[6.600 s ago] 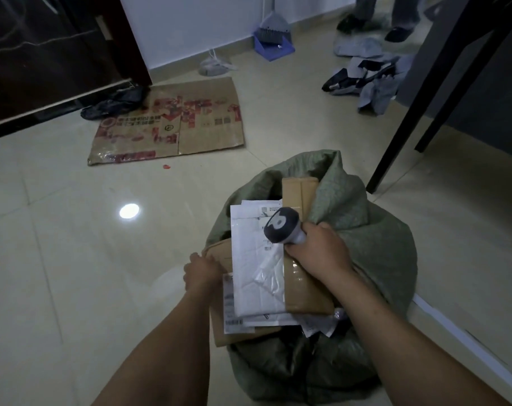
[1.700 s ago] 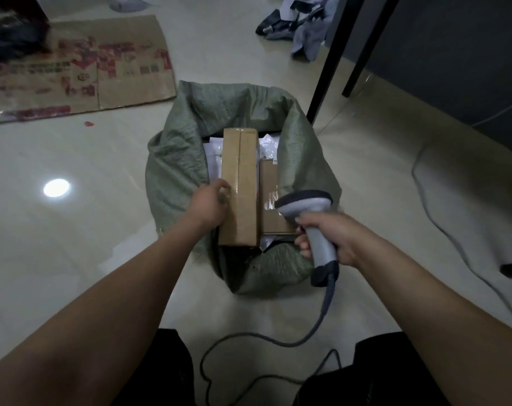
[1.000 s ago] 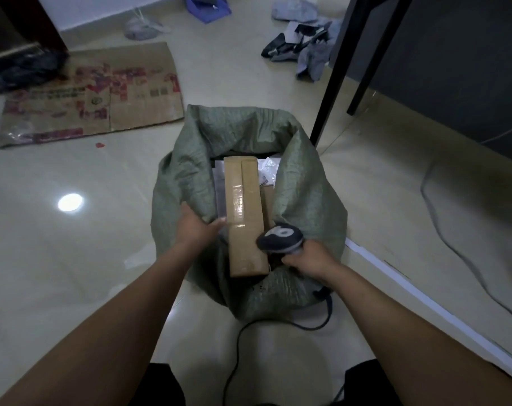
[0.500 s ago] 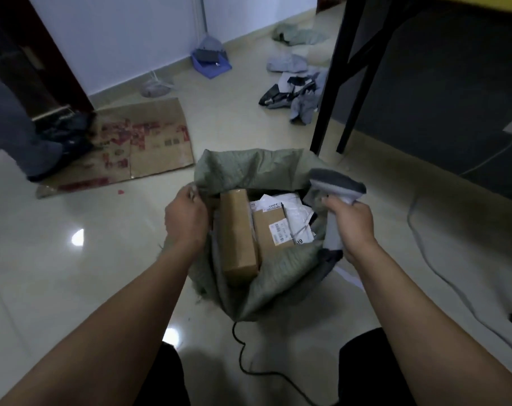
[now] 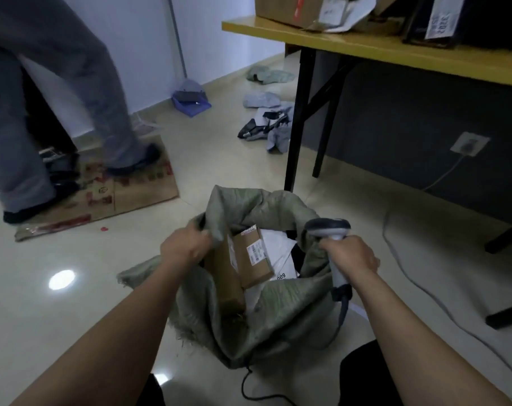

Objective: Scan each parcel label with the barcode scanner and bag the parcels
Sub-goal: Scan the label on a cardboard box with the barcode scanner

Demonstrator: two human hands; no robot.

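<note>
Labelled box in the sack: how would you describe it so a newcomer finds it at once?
Start at the green sack open on the floor near the yellow table. Inside lie a long brown box, white mailers and, between them, the smaller brown box. It is the shorter, flatter box, its white barcode label facing up.

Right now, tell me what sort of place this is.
Probably a small courier or parcel-sorting back room: a woven sack full of labelled parcels stands open, the right hand grips a corded barcode scanner, and more labelled boxes sit on the yellow table.
</note>
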